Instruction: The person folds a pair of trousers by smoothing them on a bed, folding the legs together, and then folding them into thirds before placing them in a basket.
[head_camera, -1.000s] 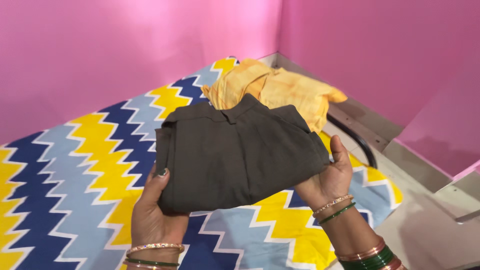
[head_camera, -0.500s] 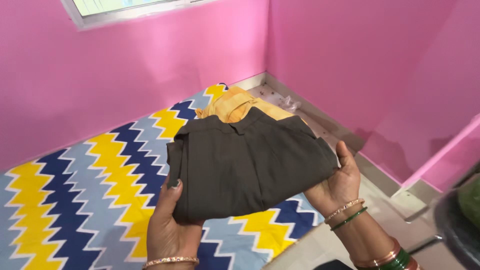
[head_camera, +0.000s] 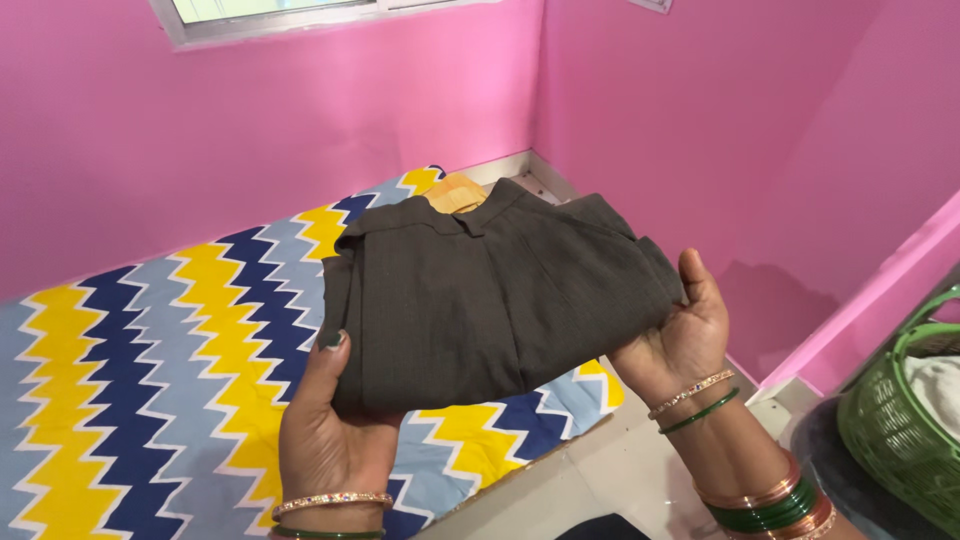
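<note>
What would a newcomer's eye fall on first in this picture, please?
A folded dark garment held up at the centre, resting on the left hand and right hand. Below lies a zigzag sheet in blue and yellow, bright pink walls behind, and a green basket at the right edge.

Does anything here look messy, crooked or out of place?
Nothing much stands out. The folded dark garment lies flat and tidy across the left hand and right hand. Behind it, a yellow cloth sits on the zigzag mat, mostly hidden, so its state is unclear. The green basket stands upright.
</note>
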